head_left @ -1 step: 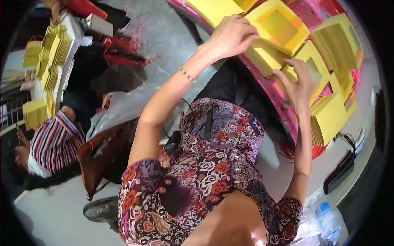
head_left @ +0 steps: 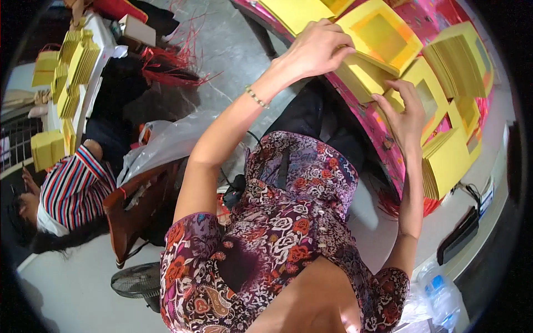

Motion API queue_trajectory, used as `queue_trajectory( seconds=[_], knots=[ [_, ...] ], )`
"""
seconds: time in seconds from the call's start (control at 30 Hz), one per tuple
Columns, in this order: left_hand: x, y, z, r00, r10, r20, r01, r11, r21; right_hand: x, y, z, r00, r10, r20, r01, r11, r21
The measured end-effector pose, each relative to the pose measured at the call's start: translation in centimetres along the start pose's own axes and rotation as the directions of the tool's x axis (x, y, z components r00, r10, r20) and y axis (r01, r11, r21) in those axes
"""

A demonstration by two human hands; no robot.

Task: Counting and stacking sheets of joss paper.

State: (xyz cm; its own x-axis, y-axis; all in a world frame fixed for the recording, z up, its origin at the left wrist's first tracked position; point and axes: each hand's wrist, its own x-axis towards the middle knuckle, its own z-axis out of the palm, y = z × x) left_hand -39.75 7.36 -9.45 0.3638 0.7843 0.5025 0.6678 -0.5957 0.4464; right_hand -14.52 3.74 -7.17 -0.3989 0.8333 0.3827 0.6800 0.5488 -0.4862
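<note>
View shift: bag point(head_left: 166, 143) left of paper point(head_left: 384, 34)

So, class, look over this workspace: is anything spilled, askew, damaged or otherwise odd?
The red strands at upper left look untidy: they splay in a loose tangle against the grey floor, unlike the neatly layered yellow stack at upper right. No spill or clear damage shows.

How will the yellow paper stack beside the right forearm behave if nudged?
The yellow paper stack would probably fan or slide apart, since its edge shows many separate layers. Those layers look thin, so each likely bends easily. Its flat faces suggest it won't roll.
</note>
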Motion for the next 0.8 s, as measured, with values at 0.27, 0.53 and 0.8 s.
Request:
queue_trajectory(
  seconds=[0.27, 0.53, 0.8],
  knots=[
    [-0.1, 0.8, -0.4, 0.999, -0.027, 0.045, 0.027, 1.0, 0.014, 0.2, -0.7, 0.0, 0.997, 0.01, 0.081, -0.01, 1.0, -0.009],
    [-0.6, 1.3, 0.3, 0.993, -0.097, -0.073, 0.095, 0.995, -0.038, 0.7, -0.4, -0.2, 0.99, -0.07, 0.126, 0.073, 0.997, -0.012],
    [-0.8, 0.7, 0.4, 0.988, 0.142, -0.067, -0.14, 0.989, 0.045, 1.6, -0.7, -0.1, 0.976, 0.154, 0.157, -0.173, 0.978, 0.114]
  ],
)
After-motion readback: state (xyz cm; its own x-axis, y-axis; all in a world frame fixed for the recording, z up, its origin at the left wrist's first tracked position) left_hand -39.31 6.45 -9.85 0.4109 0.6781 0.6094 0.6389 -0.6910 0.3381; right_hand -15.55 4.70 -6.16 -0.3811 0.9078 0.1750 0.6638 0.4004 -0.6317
